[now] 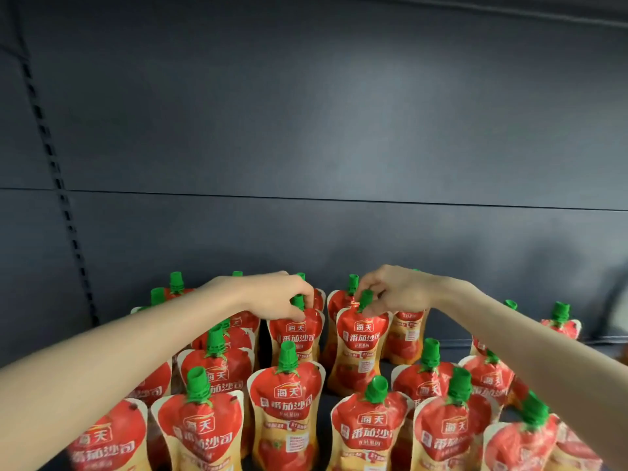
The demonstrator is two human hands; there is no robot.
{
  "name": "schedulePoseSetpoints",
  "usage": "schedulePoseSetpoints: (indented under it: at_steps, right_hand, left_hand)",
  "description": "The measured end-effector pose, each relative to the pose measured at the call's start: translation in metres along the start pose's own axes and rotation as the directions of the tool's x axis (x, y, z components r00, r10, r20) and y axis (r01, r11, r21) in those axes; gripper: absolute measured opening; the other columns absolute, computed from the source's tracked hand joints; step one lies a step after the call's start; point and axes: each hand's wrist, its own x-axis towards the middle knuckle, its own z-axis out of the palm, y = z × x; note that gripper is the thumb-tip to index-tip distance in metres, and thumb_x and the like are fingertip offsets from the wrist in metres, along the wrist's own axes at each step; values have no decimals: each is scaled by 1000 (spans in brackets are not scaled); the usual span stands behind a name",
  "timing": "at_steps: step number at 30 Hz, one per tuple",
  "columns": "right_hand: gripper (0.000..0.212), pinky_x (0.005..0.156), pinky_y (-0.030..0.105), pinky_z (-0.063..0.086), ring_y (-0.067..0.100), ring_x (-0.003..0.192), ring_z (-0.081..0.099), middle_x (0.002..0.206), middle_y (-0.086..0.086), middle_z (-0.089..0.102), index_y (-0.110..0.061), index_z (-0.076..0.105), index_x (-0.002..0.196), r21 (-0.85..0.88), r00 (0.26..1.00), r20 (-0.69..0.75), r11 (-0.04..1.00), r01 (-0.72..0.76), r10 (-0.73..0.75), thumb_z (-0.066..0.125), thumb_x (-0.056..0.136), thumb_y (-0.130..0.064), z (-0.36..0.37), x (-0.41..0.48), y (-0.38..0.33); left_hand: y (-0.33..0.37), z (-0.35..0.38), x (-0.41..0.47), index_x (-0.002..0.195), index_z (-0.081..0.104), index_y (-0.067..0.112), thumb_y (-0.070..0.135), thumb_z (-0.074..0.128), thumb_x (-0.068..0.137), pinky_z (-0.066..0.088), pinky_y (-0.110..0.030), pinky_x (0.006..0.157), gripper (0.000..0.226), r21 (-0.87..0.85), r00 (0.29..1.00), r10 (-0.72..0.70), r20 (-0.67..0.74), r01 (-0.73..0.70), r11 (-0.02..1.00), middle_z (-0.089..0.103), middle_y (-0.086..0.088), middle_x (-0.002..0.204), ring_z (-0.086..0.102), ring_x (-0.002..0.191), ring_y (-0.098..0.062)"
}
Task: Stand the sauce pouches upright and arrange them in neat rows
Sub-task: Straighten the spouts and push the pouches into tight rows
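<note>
**Two hands, two caps, mid-shelf**

Roughly twenty sauce pouches (pixel 289 413) stand on the dark shelf (pixel 384 370). I cannot give an exact count, since both arms hide several. All are red with green screw caps. Most are upright and the rows are loose.

- Left hand (pixel 277 297): the fingers are curled round the left cap (pixel 299 301), with the thumb low at the neck. It grips the first pouch (pixel 295 338). This pouch is upright with its label facing me. It sits about mid-width, nearer the back edge than the front.
- Right hand (pixel 396 290): the fingertips pinch the right cap (pixel 366 299) of the second pouch (pixel 362 355). This pouch stands just beside the first, on its right, and the two shoulders nearly meet. Its base sits slightly nearer the front edge. The cap leans a touch to the left.
- Back edge: more pouches stand behind the held pair. One, the rear pouch (pixel 407 334), is turned to show its orange back.
- Back right corner: a lone pouch (pixel 560 322) stands apart from the rest.
- Front edge: a crowded row, blurred towards both front corners.
- Bare shelf shows between the second pouch and the front-right cluster.
- Both forearms reach in over the front corners.
- Behind everything is a grey back panel (pixel 306 130). A slotted upright (pixel 51 154) runs down its left side.
</note>
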Motion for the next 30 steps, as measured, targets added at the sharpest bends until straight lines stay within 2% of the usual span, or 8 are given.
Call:
schedulePoseSetpoints:
  at_steps: [6,11,15,18,20,24,27,30]
  right_hand:
    - [23,92,29,47,11,99,57,101,-10,59,-17,63,111,-20,1000,-2,999,30,-30,61,89,-20,1,10,-3]
    - [12,67,17,42,-1,76,55,80,-20,56,-24,61,101,9,999,20,999,45,-46,60,90,-21,1,16,-2]
    - [13,66,16,41,-2,75,53,81,-20,55,-21,62,103,4,998,32,998,62,-62,59,91,-21,0,17,-2]
    - [17,76,22,48,4,83,57,86,-18,57,-19,62,107,8,997,41,998,60,-60,59,91,-21,0,16,-1]
    - [19,80,25,49,6,85,57,86,-19,57,-17,63,109,6,997,50,998,61,-62,59,91,-21,-1,15,0]
    - [20,77,24,51,4,83,58,87,-16,59,-16,63,110,14,996,59,998,66,-66,59,91,-21,-2,15,3]
    - [18,63,16,44,-2,68,54,76,-19,56,-17,62,109,20,996,57,998,61,-63,58,91,-21,-2,16,4]
    - [19,67,17,45,-1,74,56,80,-20,57,-19,62,110,32,996,64,998,62,-64,58,91,-21,-2,17,6]
  left_hand:
    - [-3,0,-1,113,58,22,27,54,93,33,-20,56,21,-36,999,15,-32,-16,999,45,11,80,44,64,-5]
    - [-2,1,4,111,60,20,24,54,93,33,-19,53,19,-73,998,11,-66,-16,997,42,11,70,45,58,-7]
    - [-2,3,7,106,61,23,26,55,92,38,-23,55,15,-94,997,29,-68,-35,995,48,10,72,49,58,-6]
    - [0,5,11,105,61,25,27,54,93,37,-20,56,14,-98,997,39,-61,-44,994,52,7,84,50,65,-4]
    - [0,5,11,107,60,25,26,54,93,36,-19,55,15,-97,998,41,-55,-46,994,52,6,84,49,64,-4]
    - [0,3,11,108,61,24,25,54,93,39,-19,54,16,-109,998,47,-37,-51,993,53,13,76,52,61,-4]
    - [2,1,11,109,61,22,24,54,93,36,-13,49,17,-92,998,51,-35,-54,994,48,17,69,49,54,-2]
    - [2,0,10,110,60,21,24,53,94,34,-9,49,18,-89,998,58,-24,-60,994,48,18,73,49,57,0]
